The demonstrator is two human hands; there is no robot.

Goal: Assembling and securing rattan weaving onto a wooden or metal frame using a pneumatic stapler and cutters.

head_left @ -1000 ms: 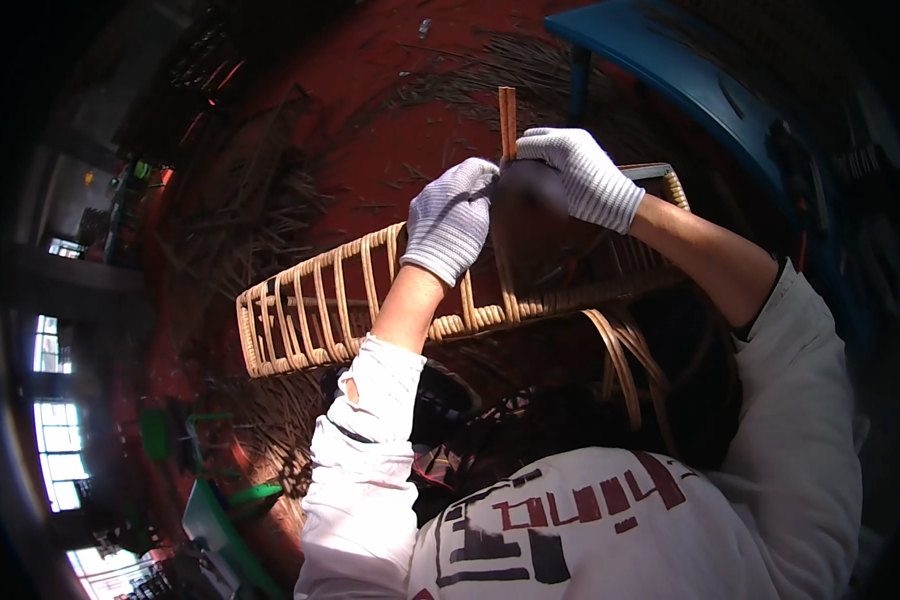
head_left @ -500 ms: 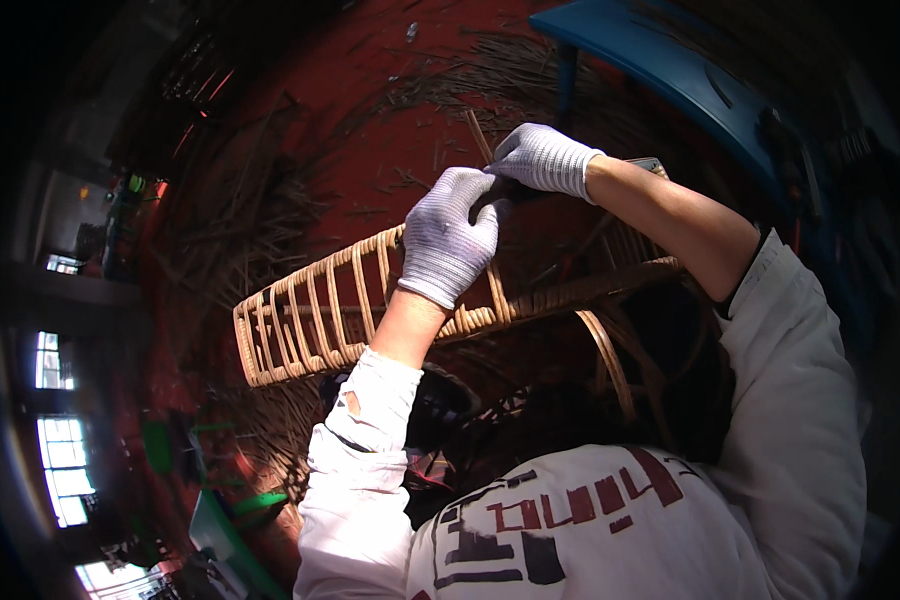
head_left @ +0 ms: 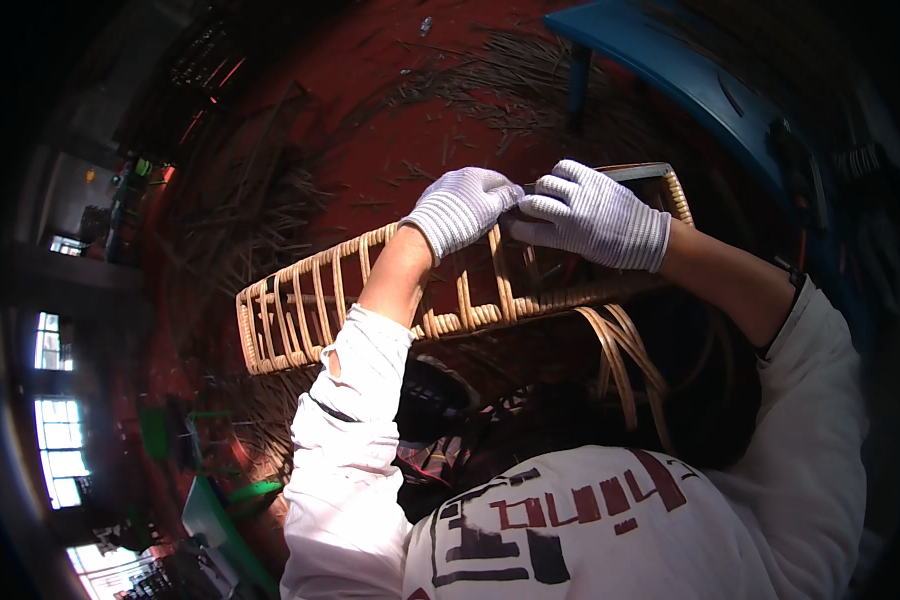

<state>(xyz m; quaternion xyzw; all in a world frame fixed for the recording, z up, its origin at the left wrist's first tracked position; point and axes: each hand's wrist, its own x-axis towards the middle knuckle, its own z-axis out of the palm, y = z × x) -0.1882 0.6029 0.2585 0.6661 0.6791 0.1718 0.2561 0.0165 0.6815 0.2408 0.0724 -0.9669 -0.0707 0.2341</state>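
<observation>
Red floor (head_left: 370,160) lies beyond the wicker frame (head_left: 470,319), at whose far edge left hand (head_left: 465,210) and right hand (head_left: 595,215) meet, fingers curled, anything pinched hidden, apparently wrapping cane, the next move calling for steady tension.

Striped gloves (head_left: 600,220) accompany a white, red-and-black printed top (head_left: 615,550)

Strong light bleaches the left sleeve (head_left: 345,460) and brightens the gloved left hand (head_left: 460,212), while the red floor (head_left: 370,110) lies dim. Windows (head_left: 60,465) at the left glare washed-out white. The wide view bends toward a black rim, and small things near it look soft and murky.
</observation>
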